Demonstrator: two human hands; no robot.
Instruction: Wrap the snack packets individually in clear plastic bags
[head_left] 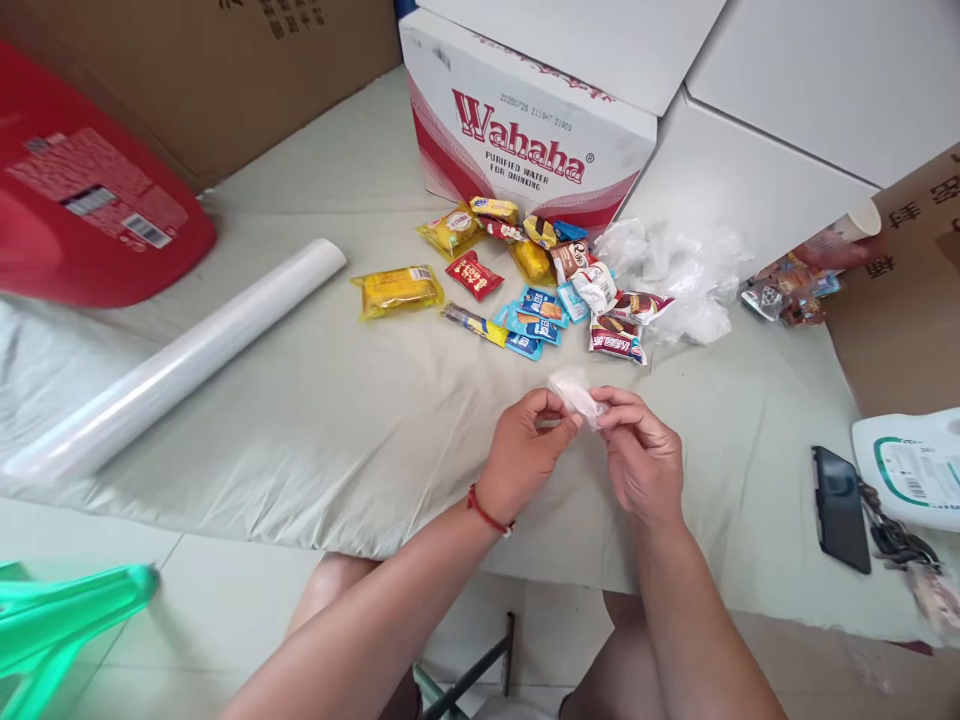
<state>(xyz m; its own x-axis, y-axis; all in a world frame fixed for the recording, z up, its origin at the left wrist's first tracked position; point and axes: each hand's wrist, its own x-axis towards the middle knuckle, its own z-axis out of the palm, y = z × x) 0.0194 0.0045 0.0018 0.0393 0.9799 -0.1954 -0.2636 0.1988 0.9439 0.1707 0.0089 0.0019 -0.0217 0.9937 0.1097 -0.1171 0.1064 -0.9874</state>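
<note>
small clear bag [576,391], pinched between both hands' fingers [559,418]

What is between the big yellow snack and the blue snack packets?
In the head view, a red snack packet lies between the yellow snack and the blue packets, and a long thin wrapper lies just below that line.

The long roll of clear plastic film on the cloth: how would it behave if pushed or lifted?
The roll of plastic film is a smooth cylinder lying on its side, so it would probably roll if nudged sideways. It keeps a straight line, so likely stiff. Its glossy surface may be slippery.
</note>
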